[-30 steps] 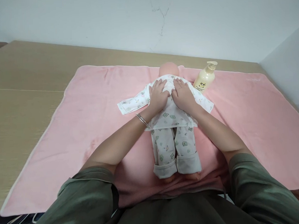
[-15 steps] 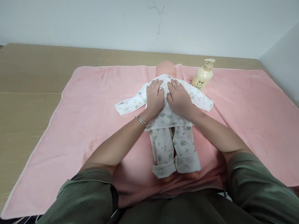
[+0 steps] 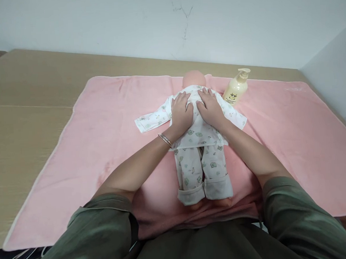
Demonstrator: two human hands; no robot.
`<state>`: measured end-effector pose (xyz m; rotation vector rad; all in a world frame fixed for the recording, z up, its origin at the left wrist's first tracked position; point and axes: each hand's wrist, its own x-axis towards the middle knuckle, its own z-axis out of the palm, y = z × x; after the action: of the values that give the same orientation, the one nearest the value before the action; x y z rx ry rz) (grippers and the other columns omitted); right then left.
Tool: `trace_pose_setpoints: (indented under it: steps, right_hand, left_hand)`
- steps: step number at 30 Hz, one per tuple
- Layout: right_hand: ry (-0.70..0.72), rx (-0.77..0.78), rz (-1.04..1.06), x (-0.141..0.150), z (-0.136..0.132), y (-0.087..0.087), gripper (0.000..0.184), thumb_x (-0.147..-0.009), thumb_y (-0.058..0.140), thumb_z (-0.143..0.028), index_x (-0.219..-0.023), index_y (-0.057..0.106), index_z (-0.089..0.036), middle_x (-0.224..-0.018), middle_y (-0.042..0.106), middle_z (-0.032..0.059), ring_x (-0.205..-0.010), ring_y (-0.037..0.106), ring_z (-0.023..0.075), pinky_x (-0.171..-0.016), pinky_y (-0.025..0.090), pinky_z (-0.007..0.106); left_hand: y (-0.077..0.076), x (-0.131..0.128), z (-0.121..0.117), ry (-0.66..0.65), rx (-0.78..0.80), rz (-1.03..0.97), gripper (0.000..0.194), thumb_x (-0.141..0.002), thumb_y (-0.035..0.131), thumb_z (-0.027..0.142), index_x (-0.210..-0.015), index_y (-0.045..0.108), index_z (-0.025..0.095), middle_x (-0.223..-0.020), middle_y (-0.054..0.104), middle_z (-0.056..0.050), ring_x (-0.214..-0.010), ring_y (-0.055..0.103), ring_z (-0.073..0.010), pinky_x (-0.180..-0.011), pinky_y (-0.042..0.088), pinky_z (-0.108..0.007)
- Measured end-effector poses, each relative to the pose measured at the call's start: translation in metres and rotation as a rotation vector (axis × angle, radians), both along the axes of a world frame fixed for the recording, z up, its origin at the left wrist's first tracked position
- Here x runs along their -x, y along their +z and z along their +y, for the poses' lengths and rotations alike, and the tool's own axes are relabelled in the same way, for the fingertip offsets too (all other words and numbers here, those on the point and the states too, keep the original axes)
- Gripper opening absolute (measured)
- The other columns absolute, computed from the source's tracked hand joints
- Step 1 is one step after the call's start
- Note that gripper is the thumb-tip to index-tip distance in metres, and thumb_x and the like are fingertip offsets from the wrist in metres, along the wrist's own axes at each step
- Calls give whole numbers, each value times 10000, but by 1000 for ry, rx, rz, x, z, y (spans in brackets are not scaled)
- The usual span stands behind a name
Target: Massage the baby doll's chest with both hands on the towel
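A baby doll (image 3: 193, 79) lies face down, the back of its bald head toward the wall and its feet toward me. It wears a white printed top (image 3: 198, 137) with long sleeves spread out to both sides, and matching trousers (image 3: 190, 169) with turned-up cuffs. Flat on the left part of the doll's upper back rests my left hand (image 3: 182, 112), fingers stretched out; a silver bangle (image 3: 164, 140) circles that wrist. My right hand (image 3: 210, 108) lies open on the right part of the back, its fingers spread. Neither hand grips anything.
A pale yellow pump bottle (image 3: 235, 88) stands beyond the doll's right sleeve. Under everything a pink blanket (image 3: 108, 121) covers much of the wooden table (image 3: 28, 115). The table's far edge meets a white wall (image 3: 125, 27) with a branching crack.
My hands have moved slightly apart across the doll's back, with the right fingers now more spread. The doll and bottle stay in place; the view has shifted a little.
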<state>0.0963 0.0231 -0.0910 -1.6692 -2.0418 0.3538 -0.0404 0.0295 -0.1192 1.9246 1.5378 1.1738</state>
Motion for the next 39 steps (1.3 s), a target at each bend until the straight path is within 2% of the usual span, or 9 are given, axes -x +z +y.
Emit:
trace_pose_setpoints:
  steps: [4,10,17,23,29,32,35,39]
  right_hand:
    - [-7,-37,6,0,0,-4,563,-932,385,-309,-1464,440,-134,-1596,369,130,-1520,252,325,-1241,167,601]
    - [-25,-112,-74,4,-5,-9,560,-947,329,-286,-1457,439,-82,-1568,409,164,-1493,318,311,-1237,219,559]
    - [-17,-181,-57,3,-5,-15,547,-942,327,-292,-1435,473,-104,-1537,460,148,-1468,361,302,-1221,258,554]
    - [20,-153,-75,1,-7,-11,565,-943,320,-288,-1440,463,-60,-1545,441,171,-1474,346,313,-1231,245,539]
    - [43,-157,-89,-3,-6,-11,561,-946,330,-298,-1446,457,-78,-1548,441,162,-1479,343,302,-1232,248,537]
    - [46,-149,-100,-3,-6,-11,565,-947,334,-299,-1449,450,-68,-1551,435,164,-1483,337,298,-1238,245,519]
    - [44,-137,-103,-4,-5,-10,568,-945,336,-306,-1451,447,-73,-1553,433,162,-1484,337,300,-1238,244,526]
    - [121,-87,-112,-11,4,-4,594,-938,379,-332,-1463,422,-57,-1572,396,179,-1500,308,300,-1245,239,525]
  left_hand:
    - [-2,0,0,6,-24,2,441,-861,431,227,-1261,617,217,-1454,569,-73,-1423,438,-249,-1256,234,-505]
    - [-3,1,-1,13,-46,14,448,-857,415,221,-1257,616,207,-1445,575,-86,-1411,452,-253,-1247,253,-508]
    - [-1,3,-3,-8,-43,50,458,-855,408,229,-1268,599,183,-1445,569,-110,-1416,442,-269,-1246,253,-506]
    - [1,7,-7,-37,-32,116,487,-890,383,260,-1329,559,146,-1491,521,-133,-1438,413,-278,-1249,233,-506]
    - [0,10,-10,-67,-56,159,454,-921,364,271,-1334,535,189,-1505,507,-122,-1452,396,-277,-1260,126,-589]
    - [0,9,-10,-72,-68,173,447,-926,366,266,-1330,534,173,-1506,502,-135,-1459,389,-272,-1266,148,-552]
    - [-1,8,-10,-83,-102,207,445,-927,358,258,-1324,532,158,-1500,504,-149,-1461,382,-289,-1258,168,-566]
    - [2,7,-10,-90,-149,240,430,-932,356,259,-1316,533,182,-1483,528,-123,-1458,384,-292,-1253,176,-579]
